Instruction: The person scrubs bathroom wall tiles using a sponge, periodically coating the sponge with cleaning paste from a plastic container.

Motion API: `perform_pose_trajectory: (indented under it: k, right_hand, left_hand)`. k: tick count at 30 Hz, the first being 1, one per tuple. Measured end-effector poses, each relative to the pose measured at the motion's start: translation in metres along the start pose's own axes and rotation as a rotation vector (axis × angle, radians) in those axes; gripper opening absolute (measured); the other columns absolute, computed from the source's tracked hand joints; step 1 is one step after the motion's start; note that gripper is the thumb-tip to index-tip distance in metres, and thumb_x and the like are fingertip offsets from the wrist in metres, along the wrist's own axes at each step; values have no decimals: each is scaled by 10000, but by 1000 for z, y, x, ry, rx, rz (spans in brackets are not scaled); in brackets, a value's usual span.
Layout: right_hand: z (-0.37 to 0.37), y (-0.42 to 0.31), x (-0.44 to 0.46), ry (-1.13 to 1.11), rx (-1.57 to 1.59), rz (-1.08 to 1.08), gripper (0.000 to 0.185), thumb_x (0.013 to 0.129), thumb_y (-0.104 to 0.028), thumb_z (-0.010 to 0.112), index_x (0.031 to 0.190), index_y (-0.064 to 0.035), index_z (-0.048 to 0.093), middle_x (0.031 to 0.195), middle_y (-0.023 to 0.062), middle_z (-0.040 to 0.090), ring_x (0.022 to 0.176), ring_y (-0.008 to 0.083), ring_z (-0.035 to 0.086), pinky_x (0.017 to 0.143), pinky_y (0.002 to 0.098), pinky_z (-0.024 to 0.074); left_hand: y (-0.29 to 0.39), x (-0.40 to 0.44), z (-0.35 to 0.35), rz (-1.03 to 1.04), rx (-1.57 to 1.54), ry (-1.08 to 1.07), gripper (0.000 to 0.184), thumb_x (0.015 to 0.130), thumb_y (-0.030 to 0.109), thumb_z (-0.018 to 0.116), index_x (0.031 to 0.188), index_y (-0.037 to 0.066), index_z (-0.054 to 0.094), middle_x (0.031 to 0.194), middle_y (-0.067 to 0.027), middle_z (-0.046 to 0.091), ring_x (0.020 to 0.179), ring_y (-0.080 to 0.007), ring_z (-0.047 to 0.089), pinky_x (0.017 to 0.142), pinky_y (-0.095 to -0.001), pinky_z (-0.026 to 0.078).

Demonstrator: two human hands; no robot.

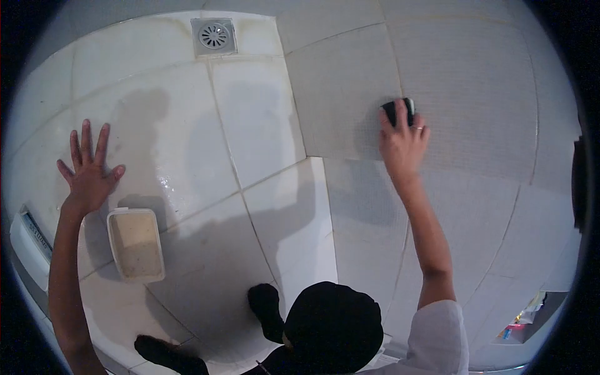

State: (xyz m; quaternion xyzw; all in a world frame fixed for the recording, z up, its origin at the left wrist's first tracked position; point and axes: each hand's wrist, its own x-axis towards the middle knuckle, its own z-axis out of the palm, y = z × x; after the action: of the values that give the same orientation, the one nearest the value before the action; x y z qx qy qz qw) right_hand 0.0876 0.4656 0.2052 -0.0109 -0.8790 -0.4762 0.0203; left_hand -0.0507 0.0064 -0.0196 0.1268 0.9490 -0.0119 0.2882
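My left hand (89, 178) is spread flat on the white tiled floor (187, 137), fingers apart, holding nothing. Just below it stands a white plastic tub (135, 244) with cloudy liquid inside. Stretched out to the other side, my right hand (403, 150) presses a dark scrub sponge (392, 114) with a pale green side against the grey textured tile wall (469, 119). The fingers partly cover the sponge. A ring shows on one finger.
A square metal drain (214, 37) is set in the floor at the top. Black-covered feet (267, 309) stand at the bottom. A white object with a dark label (34, 234) sits at the left edge, and colourful packets (524, 320) at lower right.
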Motion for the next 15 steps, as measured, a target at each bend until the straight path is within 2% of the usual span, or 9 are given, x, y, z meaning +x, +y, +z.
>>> perform_pose_trajectory:
  k: [2,4,6,8,10,12,13,15]
  right_hand:
    - [23,-17,-14,33,-13,-89,390,769,-161,631,1157,-198,631,1321,31,461,1025,295,454,798,420,384]
    - [38,-35,-35,-112,64,-200,420,747,-178,660,1165,-201,620,1334,24,446,1056,301,448,804,420,383]
    - [31,-18,-40,-99,134,-188,444,732,-212,682,1171,-210,611,1362,8,424,1088,300,440,836,452,373]
    - [14,7,-28,24,-20,22,477,738,-258,696,1202,-226,589,1396,-4,401,1104,297,436,896,498,337]
    - [1,26,25,196,-95,143,463,790,-316,654,1240,-258,565,1401,-10,414,1172,294,417,957,554,293]
    - [17,19,76,249,-212,73,500,824,-367,606,1297,-228,526,1426,34,402,1298,301,343,1024,570,237]
    - [21,5,75,242,-208,76,500,824,-367,606,1297,-228,526,1426,34,402,1298,301,343,1024,570,237]
    - [30,-25,67,84,-168,-28,563,829,-387,584,1341,-175,482,1441,80,381,1380,286,248,1066,576,184]
  left_hand:
    - [-5,3,7,17,-5,27,849,816,500,581,1481,355,73,1558,-18,-99,1421,-324,-103,993,-749,19]
    - [-7,2,9,33,-5,56,851,814,500,586,1480,358,76,1559,-16,-97,1422,-324,-99,992,-750,20]
    - [-8,1,9,45,-11,85,856,807,483,605,1478,364,87,1559,-16,-88,1422,-327,-91,993,-750,30]
    - [-4,1,0,18,-9,61,862,802,485,611,1477,366,89,1560,-16,-85,1422,-326,-93,993,-750,29]
    - [-2,0,4,1,-8,15,867,797,487,617,1477,369,92,1560,-15,-82,1422,-324,-95,994,-750,28]
    - [-3,2,5,-4,13,49,879,790,489,627,1476,373,89,1559,-14,-85,1421,-325,-99,993,-752,20]
    - [-3,1,3,-1,16,43,874,787,522,613,1476,373,96,1560,-10,-83,1423,-313,-100,1001,-745,14]
    - [-6,3,13,17,27,92,869,786,534,606,1475,372,102,1560,-9,-78,1424,-306,-97,1005,-742,16]
